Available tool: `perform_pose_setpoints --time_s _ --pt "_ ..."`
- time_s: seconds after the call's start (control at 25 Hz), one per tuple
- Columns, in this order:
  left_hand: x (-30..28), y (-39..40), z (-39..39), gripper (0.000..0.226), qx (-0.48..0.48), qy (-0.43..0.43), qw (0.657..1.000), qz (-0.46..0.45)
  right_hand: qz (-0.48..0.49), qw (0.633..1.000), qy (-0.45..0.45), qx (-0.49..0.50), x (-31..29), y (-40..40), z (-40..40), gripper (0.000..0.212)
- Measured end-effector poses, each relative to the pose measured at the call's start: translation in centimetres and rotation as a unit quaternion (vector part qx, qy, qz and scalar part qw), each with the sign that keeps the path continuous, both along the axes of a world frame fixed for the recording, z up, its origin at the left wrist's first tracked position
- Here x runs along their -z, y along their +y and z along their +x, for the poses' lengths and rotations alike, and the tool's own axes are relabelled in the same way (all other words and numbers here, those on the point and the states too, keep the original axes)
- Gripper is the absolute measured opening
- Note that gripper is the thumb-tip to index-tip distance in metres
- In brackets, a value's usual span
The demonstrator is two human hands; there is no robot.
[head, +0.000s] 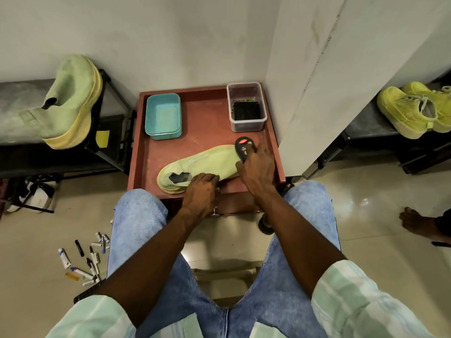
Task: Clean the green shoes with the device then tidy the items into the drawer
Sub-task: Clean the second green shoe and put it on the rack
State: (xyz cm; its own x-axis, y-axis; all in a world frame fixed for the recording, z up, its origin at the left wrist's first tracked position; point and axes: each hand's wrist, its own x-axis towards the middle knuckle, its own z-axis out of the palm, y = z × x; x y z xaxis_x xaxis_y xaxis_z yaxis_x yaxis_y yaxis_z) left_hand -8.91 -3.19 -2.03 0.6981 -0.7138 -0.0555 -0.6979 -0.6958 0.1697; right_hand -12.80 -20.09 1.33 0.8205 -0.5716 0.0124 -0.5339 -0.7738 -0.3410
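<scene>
Green shoe (205,162) lies on the red worktop (210,113), long axis running near-left to far-right. Left hand (201,189) grips its heel end; right hand (256,164) holds the device (244,146) (fingers curled round it) at the toe.

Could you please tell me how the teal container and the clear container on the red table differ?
The teal container is opaque and looks empty; the clear container is see-through and holds a dark item. The teal container sits at the table's back left, the clear container at its back right. Both are rectangular, lidless and upright.
</scene>
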Motion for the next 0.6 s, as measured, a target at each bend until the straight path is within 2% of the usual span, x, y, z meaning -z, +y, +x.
perform_pose_setpoints --time_s 0.08,0.16,0.2,0.32,0.4,0.48,0.52,0.6 --pt "-0.5 0.1 0.0 0.048 0.011 0.018 1.000 0.003 0.012 1.000 -0.006 -0.022 -0.4 1.3 0.6 0.051" --pt "-1.0 0.3 0.2 0.042 0.020 0.037 0.999 -0.001 0.053 0.991 0.012 -0.124 -0.4 2.9 1.1 0.051" --pt "-1.3 0.5 0.4 0.041 0.025 0.045 0.999 -0.001 0.054 0.988 0.023 -0.144 -0.4 2.9 1.3 0.051" --pt "-2.0 1.0 1.5 0.046 0.020 0.082 0.996 -0.043 0.003 1.000 -0.018 -0.020 -0.2 0.7 1.9 0.048" --pt "-2.3 0.9 2.1 0.043 -0.002 0.109 0.993 -0.055 -0.003 0.998 -0.012 -0.061 -0.6 1.4 2.1 0.048" --pt "-2.3 1.0 2.4 0.036 -0.004 0.099 0.995 -0.030 0.085 0.985 0.017 -0.150 -0.8 2.9 2.4 0.050" --pt "-2.0 1.4 2.5 0.033 0.003 0.074 0.997 -0.019 0.120 0.981 0.023 -0.150 -1.0 2.9 2.5 0.050" --pt "-1.2 2.3 2.8 0.035 0.020 0.034 0.999 0.000 0.074 0.995 -0.003 -0.066 -1.1 1.5 2.8 0.050"
